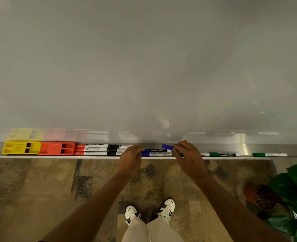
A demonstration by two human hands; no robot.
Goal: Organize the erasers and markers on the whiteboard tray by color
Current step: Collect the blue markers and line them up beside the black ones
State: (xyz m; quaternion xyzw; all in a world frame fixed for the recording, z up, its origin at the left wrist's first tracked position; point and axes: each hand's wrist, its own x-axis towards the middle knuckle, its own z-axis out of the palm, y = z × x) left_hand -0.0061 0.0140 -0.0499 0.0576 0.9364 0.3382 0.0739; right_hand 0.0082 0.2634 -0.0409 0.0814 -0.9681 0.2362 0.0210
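1. The whiteboard tray (249, 149) runs as a narrow metal ledge across the middle of the frame, below the grey whiteboard (144, 58).
2. At the left end of the tray lies a yellow eraser (21, 147), and touching its right side an orange-red eraser (57, 148).
3. Just right of the orange-red eraser, three red-capped markers (91, 149) lie stacked front to back, caps to the left.
4. Next in the row come the black-capped markers (115, 149), whose right ends pass behind the left hand (130, 158).
5. The left hand sits left of centre, fingers curled downward and drawn narrow over the tray; the fingertips rest at the left ends of two blue markers (157, 152) lying side by side. Whether they pinch a marker cannot be told.
6. The right hand (189, 157) is right of centre. Its thumb and forefinger are closed on a third blue marker (167, 147), whose capped end sticks out to the left of the fingertips, tilted and raised just above the two lying ones.
7. A bit of green (181, 154) shows beneath the right hand's fingers; what it belongs to is hidden.
8. Right of that hand lies a green marker (221, 154), and well apart, near the tray's right end, another green marker (269, 154).
9. Bottom centre shows white shoes (149, 212) on a mottled brown floor (39, 189); a potted plant (287, 194) fills the lower right corner.
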